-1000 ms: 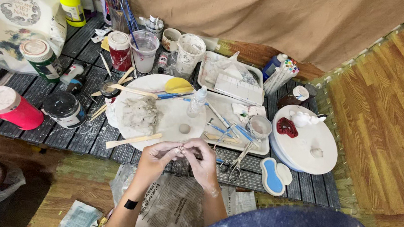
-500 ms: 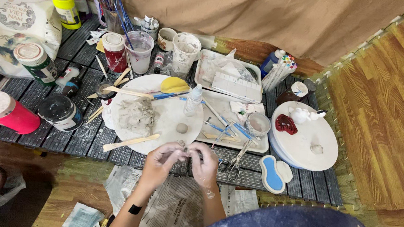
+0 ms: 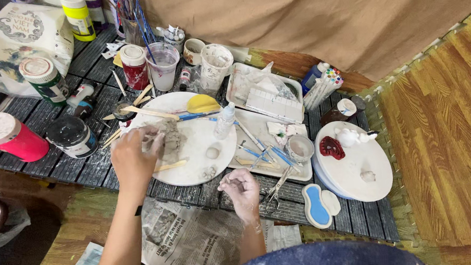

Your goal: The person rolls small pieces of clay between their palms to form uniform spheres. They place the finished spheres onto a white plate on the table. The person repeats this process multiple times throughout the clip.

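Where the dark slatted table (image 3: 87, 172) begins at the far left, a pink jar with a white lid (image 3: 10, 139) lies beside a squat black pot (image 3: 72, 137), and a green can (image 3: 44, 78) stands behind them near a printed bag (image 3: 21, 36). Moving right, the left hand (image 3: 134, 156) reaches over the rim of a round white board (image 3: 214, 131), its fingers curled down onto a grey lump of clay (image 3: 170, 138) and pinching at its near edge; whether a piece has come free in the fingers cannot be told. A wooden stick (image 3: 170, 166) lies just below the lump on the same board, with a small clay ball (image 3: 212, 152) and a yellow scraper (image 3: 203, 103) farther across it. Behind the board stand a red jar (image 3: 135, 68) and a clear cup of brushes (image 3: 163, 63). Newspaper (image 3: 192, 237) is spread below the table edge. The right hand (image 3: 242, 188) hovers over the near edge of the table, clay-smeared, fingers loosely cupped and half closed; what it holds, if anything, is hidden. Just right of it lie scissors (image 3: 275, 192), then a white tray with blue-handled tools (image 3: 269, 152) and a small bowl (image 3: 299, 147). Farthest right sits a white turntable (image 3: 366, 168) carrying a red clay shape (image 3: 331, 147), with a blue and white palette (image 3: 319, 206) just in front.
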